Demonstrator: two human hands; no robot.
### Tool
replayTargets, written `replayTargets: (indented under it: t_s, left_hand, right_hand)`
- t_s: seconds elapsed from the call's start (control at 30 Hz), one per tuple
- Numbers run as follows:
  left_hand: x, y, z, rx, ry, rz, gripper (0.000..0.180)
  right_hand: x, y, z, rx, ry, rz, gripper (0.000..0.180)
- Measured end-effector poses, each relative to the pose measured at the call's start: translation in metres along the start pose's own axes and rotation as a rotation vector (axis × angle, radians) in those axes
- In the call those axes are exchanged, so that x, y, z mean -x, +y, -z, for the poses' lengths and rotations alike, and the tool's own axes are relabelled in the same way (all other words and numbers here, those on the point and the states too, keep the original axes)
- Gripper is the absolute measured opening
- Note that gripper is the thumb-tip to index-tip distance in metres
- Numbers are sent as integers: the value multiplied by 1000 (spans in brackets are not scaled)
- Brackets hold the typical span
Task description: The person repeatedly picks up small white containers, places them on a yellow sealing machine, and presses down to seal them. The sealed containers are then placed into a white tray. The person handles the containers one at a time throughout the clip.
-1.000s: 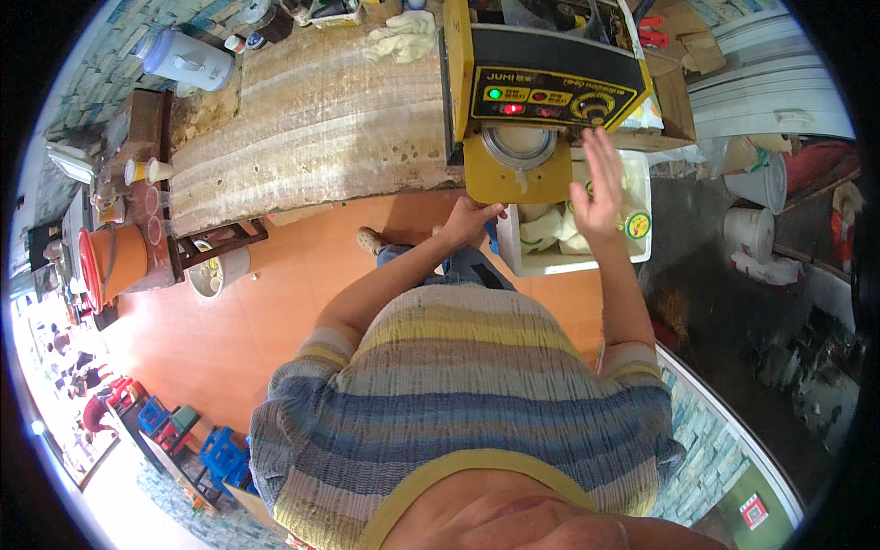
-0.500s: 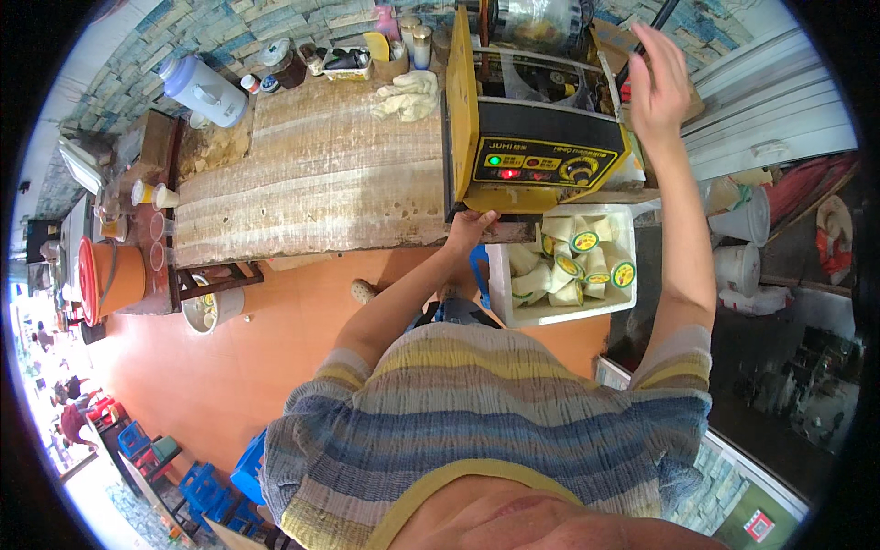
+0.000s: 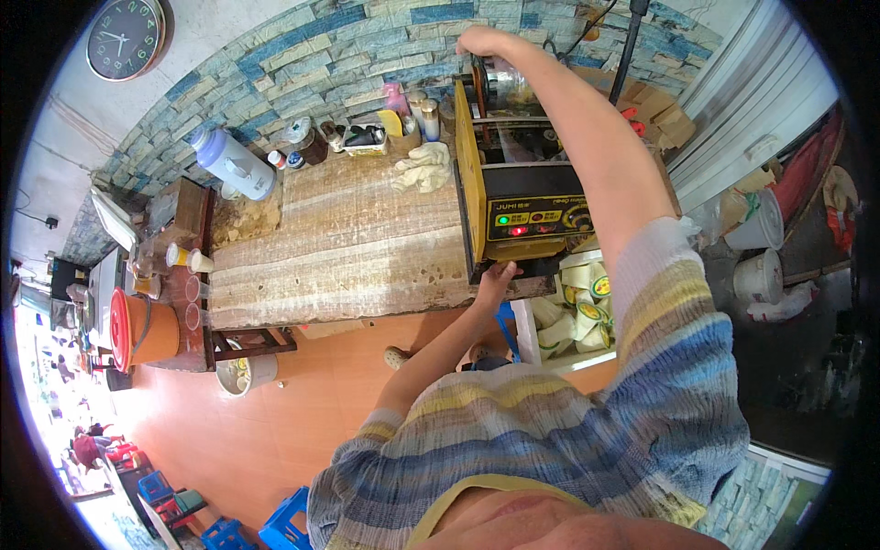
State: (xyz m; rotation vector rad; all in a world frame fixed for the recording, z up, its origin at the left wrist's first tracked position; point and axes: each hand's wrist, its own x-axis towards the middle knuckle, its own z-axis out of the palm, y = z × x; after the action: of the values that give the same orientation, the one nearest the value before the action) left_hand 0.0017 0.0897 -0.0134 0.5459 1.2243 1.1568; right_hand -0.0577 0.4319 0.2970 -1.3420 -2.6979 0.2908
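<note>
A yellow-and-black machine (image 3: 534, 186) with lit indicator lamps and a dial stands at the right end of the wooden table. Clear film on a roll (image 3: 513, 87) sits at its back. My left hand (image 3: 496, 284) grips the machine's lower front edge, thumb showing, the other fingers partly hidden. Across the machine's right part stretches my right arm. My right hand (image 3: 482, 41) is bent down over the roll's left end, near a dark round disc; its fingertips are too hidden to show whether they grip. Below the front edge, a white foam box (image 3: 526, 332) holds several trimmed white coconuts (image 3: 588, 314) with round labels.
On the wooden table (image 3: 367, 238) lie pale gloves (image 3: 423, 168). Along the brick wall stand a lavender jug (image 3: 234, 165), jars and bottles. An orange bucket (image 3: 151, 328) is at the left, with a white bucket (image 3: 249, 368) on the floor. A black pole (image 3: 629, 50) rises behind the machine.
My right hand has swung from the machine's right side leftward over the film roll at the back. My left hand stays at the lower front edge. The view has tilted up, showing a wall clock.
</note>
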Motion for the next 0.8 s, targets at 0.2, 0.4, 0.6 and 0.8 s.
replayTargets:
  t_s: [0.2, 0.4, 0.6, 0.8]
  left_hand:
    - [48, -7, 29, -2, -10, -96, 43]
    - [65, -46, 66, -124, 78, -95, 37]
    - [77, -48, 73, -19, 120, -96, 35]
    - [89, -37, 73, 49, 137, -124, 34]
  right_hand:
    - [15, 10, -24, 175, 159, 171, 28]
    - [51, -1, -40, 29, 620, 287, 22]
    - [59, 11, -55, 216, 725, 372, 26]
    - [77, 5, -72, 116, 747, 348, 38]
